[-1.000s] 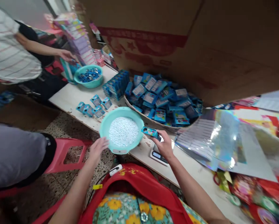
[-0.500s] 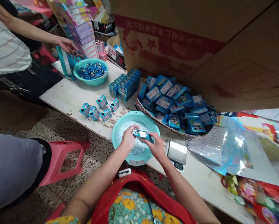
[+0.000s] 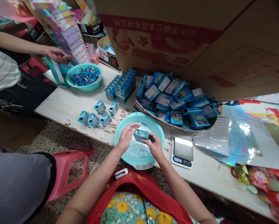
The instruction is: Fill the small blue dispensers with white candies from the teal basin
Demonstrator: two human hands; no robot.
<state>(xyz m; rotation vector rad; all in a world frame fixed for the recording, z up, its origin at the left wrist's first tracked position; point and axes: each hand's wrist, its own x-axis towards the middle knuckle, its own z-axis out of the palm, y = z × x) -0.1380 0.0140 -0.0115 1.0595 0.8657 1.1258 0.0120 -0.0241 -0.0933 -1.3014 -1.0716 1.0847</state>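
Observation:
My right hand grips a small blue candy box by its right end. The box lies level over the turquoise bowl, its printed face turned up. At the box's left end is my left hand, palm inward and fingers stretched out. Whether those fingers touch the box I cannot tell. Small white candies cover the bottom of the bowl below my hands. Left of the bowl, several blue boxes stand apart on the table, with hole-like openings on top.
A tray heaped with blue boxes lies behind the bowl, beside stacked blue boxes. A digital scale sits at right, near plastic sheets. Another person's hand is by a bowl of blue-and-silver pieces. A pink stool stands left.
The box has turned from showing its pale side to showing its printed face. My left fingers have straightened from their curl around candies at its end. The view has shifted slightly.

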